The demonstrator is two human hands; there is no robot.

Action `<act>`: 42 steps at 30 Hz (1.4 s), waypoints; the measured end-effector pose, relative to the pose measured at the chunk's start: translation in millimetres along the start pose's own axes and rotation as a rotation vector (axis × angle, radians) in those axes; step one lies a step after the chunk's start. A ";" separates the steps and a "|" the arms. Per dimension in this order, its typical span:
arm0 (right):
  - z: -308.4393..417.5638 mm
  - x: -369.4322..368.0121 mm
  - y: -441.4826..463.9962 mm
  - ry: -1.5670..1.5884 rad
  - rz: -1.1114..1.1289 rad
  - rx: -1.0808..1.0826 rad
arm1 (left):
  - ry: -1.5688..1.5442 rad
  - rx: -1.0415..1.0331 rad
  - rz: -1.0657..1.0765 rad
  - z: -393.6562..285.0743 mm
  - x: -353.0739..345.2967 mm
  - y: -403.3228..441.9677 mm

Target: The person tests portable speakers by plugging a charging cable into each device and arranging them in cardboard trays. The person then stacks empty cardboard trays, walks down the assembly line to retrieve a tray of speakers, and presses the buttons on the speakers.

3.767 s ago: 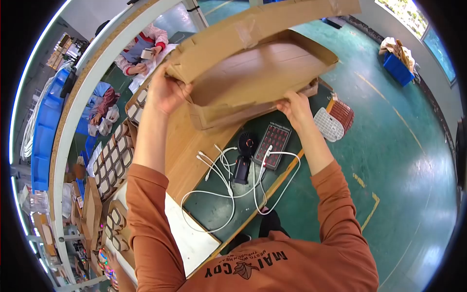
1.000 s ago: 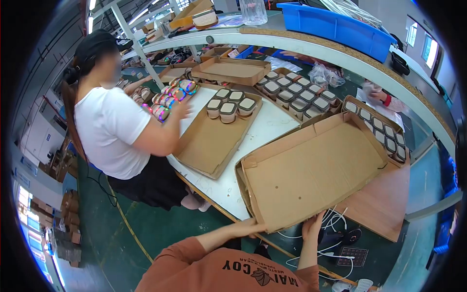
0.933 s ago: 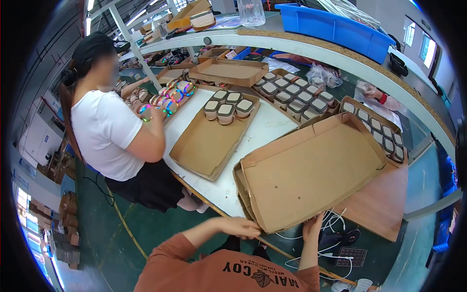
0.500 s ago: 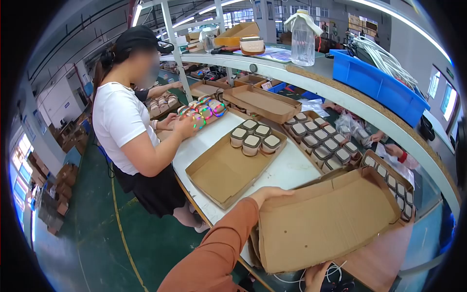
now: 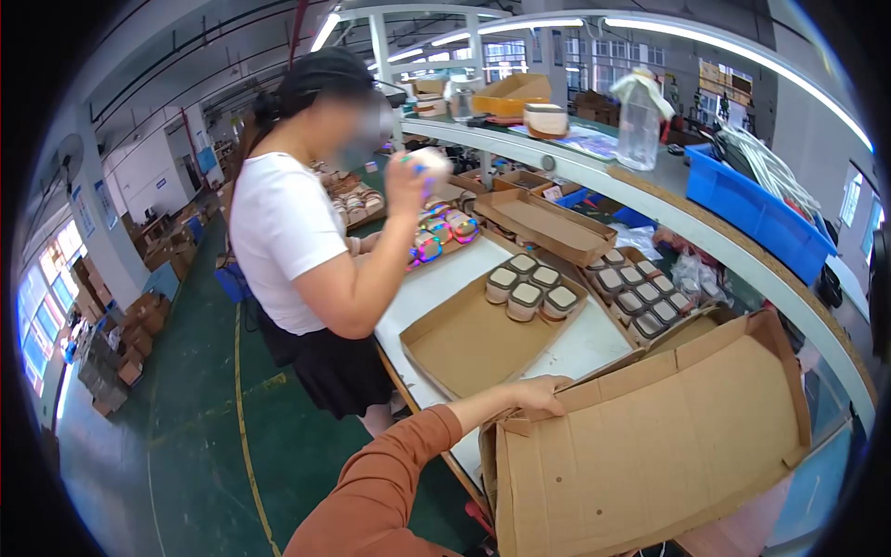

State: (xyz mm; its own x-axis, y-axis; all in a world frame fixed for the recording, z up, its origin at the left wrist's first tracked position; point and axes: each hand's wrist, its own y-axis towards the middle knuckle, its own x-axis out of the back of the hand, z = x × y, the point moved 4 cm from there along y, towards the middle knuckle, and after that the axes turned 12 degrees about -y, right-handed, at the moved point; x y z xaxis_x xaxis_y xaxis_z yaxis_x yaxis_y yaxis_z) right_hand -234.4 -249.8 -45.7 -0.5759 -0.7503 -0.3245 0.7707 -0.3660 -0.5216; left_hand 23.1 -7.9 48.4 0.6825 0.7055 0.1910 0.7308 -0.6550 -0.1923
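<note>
My left hand [image 5: 540, 395] is closed on the upper left rim of an empty cardboard tray [image 5: 650, 455], which tilts up towards me. My right hand is out of sight; the tray fills the area where it was. Just beyond my left hand, a shallow cardboard box [image 5: 455, 348] lies on the white table [image 5: 580, 353]. At its far right end stand several small rounded-square devices [image 5: 525, 295] with cream tops and dark rims. Another cardboard tray's edge [image 5: 691, 330] shows behind the one I hold.
A co-worker in a white shirt [image 5: 292, 218] stands at the left, lifting a blurred device. Devices with coloured lights [image 5: 445, 232] lie beside them. More devices [image 5: 640, 292] fill a tray at the right. A shelf carries a blue bin [image 5: 756, 209] and a bottle [image 5: 639, 125].
The tray I hold has tipped up more steeply, and my right hand has gone from view beneath it. My view has shifted left. The co-worker has raised a device towards their head.
</note>
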 end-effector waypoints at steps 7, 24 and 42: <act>-29.9 -53.4 -46.5 -0.159 0.244 -0.025 | 0.295 -0.167 -0.216 -33.5 27.4 -193.2; -312.8 -335.7 -305.1 -0.660 1.711 -0.191 | -0.765 -0.265 -1.694 160.3 -161.0 -837.4; -476.1 -621.2 -407.1 -0.488 1.979 -0.248 | -1.161 -0.535 -2.071 290.9 -30.3 -919.2</act>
State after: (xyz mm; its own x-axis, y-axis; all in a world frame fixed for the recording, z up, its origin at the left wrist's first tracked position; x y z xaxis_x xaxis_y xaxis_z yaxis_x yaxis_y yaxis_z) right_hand -320.2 627.5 -7.4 0.9563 -0.0178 -0.2918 0.0531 0.9921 0.1133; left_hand -672.4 651.6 -60.6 -0.7368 -0.0608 -0.6734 0.2353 0.9106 -0.3397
